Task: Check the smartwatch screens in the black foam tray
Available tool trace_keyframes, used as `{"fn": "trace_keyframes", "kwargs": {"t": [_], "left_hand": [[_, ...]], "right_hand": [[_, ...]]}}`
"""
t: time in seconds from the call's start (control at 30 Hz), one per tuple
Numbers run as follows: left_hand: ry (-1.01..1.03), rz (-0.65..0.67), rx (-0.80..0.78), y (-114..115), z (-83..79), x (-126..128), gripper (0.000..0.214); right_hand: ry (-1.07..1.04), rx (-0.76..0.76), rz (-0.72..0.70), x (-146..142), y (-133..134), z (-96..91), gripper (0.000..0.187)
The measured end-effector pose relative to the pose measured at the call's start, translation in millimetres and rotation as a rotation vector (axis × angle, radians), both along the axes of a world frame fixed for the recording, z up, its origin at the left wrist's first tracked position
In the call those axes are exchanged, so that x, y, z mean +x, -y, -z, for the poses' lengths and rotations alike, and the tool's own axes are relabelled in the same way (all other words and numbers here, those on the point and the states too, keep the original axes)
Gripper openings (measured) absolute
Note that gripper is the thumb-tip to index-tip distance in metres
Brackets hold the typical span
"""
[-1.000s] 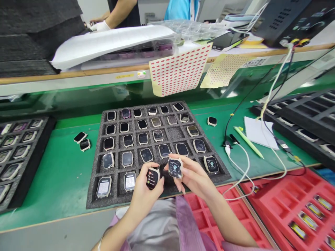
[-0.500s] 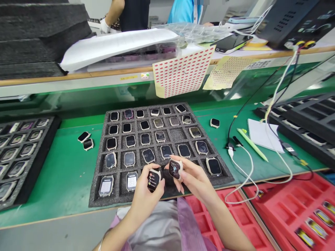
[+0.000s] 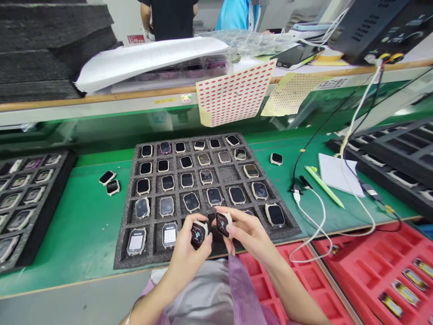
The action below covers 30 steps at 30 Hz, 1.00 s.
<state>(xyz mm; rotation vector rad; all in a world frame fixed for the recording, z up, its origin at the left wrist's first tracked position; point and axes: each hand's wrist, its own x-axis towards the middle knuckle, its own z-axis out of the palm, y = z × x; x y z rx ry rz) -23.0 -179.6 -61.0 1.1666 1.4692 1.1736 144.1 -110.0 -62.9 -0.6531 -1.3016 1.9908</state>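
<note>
From my remote seat I see the green tabletop (image 3: 91, 216) carrying the foam tray (image 3: 227, 173), my landmark. Beyond the tray, a sheet (image 3: 233, 97) printed with red arrows hangs from the shelf (image 3: 125, 103).

Over the tray's near edge, my right hand (image 3: 248, 230) pinches the right-hand watch (image 3: 222, 224) between its fingers; my left hand (image 3: 191, 246) has its fingers wrapped round the left-hand watch (image 3: 198, 234). The left-hand watch has just swapped its icon list for a dial, so I judge that it answered a touch and that both held screens now show similar faces. The corner watch (image 3: 275, 214), at the tray's near right, has gone dark within the last second.

Near the tray's left corner, a white-screened watch (image 3: 136, 242) shows lines too small to read. The yellow label (image 3: 165, 100) beyond the tray is illegible too, and I can make out no brand.
</note>
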Motion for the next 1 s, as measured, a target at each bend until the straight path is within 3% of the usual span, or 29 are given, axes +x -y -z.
{"fn": "trace_keyframes", "kwargs": {"t": [0.47,1.0], "left_hand": [[0.005,0.066,-0.023,-0.5,-4.5,-1.2,0.022],[0.016,0.038,0.009,2.1,-5.0,-1.0,0.026]], "right_hand": [[0.047,-0.009,0.003,0.6,-0.5,3.3,0.039],[0.058,-0.001,0.005,-0.3,0.4,1.1,0.041]]}}
